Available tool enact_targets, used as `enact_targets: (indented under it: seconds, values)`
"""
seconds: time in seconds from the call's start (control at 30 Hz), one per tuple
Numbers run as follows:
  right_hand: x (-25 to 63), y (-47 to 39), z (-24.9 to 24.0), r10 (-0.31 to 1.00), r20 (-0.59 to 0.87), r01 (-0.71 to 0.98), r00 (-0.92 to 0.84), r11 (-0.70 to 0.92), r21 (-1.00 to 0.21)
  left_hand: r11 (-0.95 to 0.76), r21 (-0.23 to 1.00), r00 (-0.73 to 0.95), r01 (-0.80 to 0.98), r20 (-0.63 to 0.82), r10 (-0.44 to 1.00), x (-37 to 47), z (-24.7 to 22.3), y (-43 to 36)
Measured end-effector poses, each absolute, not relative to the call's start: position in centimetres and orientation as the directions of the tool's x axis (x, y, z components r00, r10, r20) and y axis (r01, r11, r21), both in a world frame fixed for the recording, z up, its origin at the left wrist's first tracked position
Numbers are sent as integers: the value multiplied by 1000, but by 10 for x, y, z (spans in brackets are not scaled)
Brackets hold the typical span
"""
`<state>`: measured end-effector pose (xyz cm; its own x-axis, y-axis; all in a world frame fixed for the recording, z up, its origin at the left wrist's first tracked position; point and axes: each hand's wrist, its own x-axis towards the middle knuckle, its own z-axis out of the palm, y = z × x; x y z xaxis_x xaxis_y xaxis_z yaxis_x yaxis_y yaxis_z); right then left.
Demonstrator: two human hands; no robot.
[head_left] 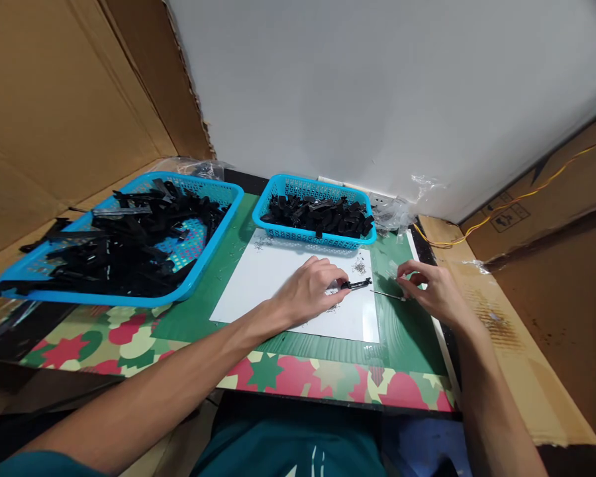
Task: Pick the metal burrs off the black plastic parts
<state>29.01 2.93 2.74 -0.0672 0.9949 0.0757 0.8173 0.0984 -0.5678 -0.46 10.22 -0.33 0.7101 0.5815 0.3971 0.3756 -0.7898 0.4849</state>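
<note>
Over the white sheet (258, 285), my left hand (314, 288) pinches a small narrow black part (360, 284) between thumb and fingers, its free end pointing right. To the right of the sheet, my right hand (430, 288) has its fingertips closed on a thin metal rod-like tool (387, 294). The tool's tip points left, just short of the black part. Fingers hide its other end, so its exact kind is unclear. Tiny dark metal bits (359, 266) lie in a small heap on the sheet, with more bits near and partly behind my left hand.
A large blue basket (211, 242) of long black parts stands on the left. Behind the sheet is a smaller blue basket (318, 180) filled with black pieces. Clear plastic (395, 215) lies beside it. Cardboard (506, 318) and a yellow wire (521, 202) are on the right.
</note>
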Motion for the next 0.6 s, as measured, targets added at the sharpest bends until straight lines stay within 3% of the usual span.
enact_targets:
  seconds: [0.2, 0.47, 0.6]
  values:
    - [280, 15, 44, 974, -16, 876, -228, 198, -439, -789, 486, 705, 375, 403, 583, -5, -4, 101]
    - [278, 1, 41, 966, -171, 858, -197, 85, -507, -796, 484, 716, 365, 400, 572, -3, -5, 101]
    - [278, 2, 22, 983, -117, 869, -140, 66, -490, -788, 497, 714, 365, 394, 579, -3, -4, 101]
